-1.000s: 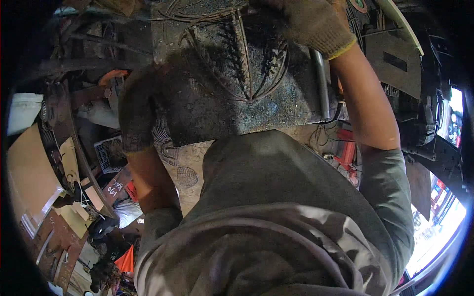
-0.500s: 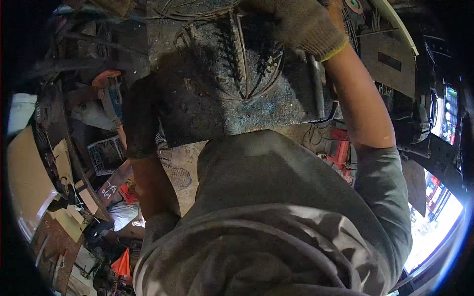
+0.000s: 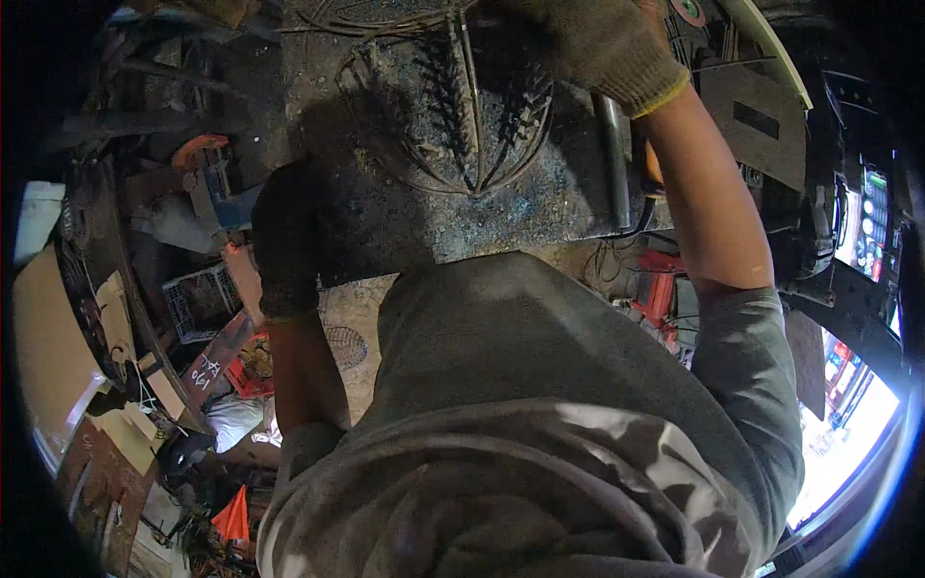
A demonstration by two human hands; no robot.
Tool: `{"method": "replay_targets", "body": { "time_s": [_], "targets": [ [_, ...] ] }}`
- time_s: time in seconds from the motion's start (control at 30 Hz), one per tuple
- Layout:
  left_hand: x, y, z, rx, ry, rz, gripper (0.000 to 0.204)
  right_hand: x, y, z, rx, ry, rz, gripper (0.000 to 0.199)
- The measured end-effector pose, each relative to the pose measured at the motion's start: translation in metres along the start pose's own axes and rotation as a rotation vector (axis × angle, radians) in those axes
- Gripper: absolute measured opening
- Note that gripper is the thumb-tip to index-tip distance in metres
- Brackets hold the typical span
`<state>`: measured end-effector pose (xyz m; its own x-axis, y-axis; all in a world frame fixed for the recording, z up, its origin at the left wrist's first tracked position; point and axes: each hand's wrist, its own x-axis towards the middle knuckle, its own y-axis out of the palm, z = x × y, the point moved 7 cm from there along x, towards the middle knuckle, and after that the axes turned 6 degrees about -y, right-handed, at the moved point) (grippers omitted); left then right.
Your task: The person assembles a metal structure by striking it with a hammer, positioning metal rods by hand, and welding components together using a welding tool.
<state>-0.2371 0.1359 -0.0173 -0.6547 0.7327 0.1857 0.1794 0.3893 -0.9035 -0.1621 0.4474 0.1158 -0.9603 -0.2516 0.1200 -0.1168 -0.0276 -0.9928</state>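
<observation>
On a worn, dark metal worktop (image 3: pixel 540 222) lies a frame of thin metal rods (image 3: pixel 474 125). Straight rods run up its middle, and curved ones meet them at a low point. My right hand (image 3: pixel 612 53), in a knitted work glove with a yellow cuff edge, is over the top right of this frame. Its fingers run into deep shadow, so what they hold cannot be made out. In a dark glove, my left hand (image 3: pixel 287 231) is at the worktop's left side, apart from the frame; shadow hides its fingers. A metal tube (image 3: pixel 613 164) lies below my right wrist.
Loose bent rods (image 3: pixel 376 24) lie along the worktop's far edge. To the left are a plastic crate (image 3: pixel 200 303), a red basket (image 3: pixel 252 371) and a blue metal tool part (image 3: pixel 231 204). Red equipment (image 3: pixel 657 294) stands on the floor to the right, near cables.
My left hand has shifted slightly right and toward me. The left curve of the rod frame shows more clearly out of shadow. My right hand has barely moved.
</observation>
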Motion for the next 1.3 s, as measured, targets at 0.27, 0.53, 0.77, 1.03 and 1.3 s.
{"method": "replay_targets", "body": {
  "time_s": [0.27,0.53,0.77,1.03,1.3],
  "targets": [
    [-0.007,0.022,0.027,-0.512,-0.215,-0.042,0.045,0.009,0.017,-0.006,0.067,0.063,0.076,0.045],
    [0.021,-0.005,-0.012,-0.925,-0.648,0.116,0.052,-0.013,-0.004,-0.011,0.202,0.024,-0.141,0.039],
    [0.071,-0.024,-0.022,-0.396,-0.261,0.146,0.054,0.001,0.02,-0.007,0.116,0.072,-0.176,0.047],
    [0.103,-0.037,-0.079,-0.959,-0.552,0.321,0.042,-0.026,-0.007,-0.021,0.148,0.264,-0.174,0.034],
    [0.169,-0.026,-0.102,-0.382,-0.026,0.398,0.043,-0.055,0.01,-0.021,0.385,0.163,-0.539,0.027]
  ]
}}
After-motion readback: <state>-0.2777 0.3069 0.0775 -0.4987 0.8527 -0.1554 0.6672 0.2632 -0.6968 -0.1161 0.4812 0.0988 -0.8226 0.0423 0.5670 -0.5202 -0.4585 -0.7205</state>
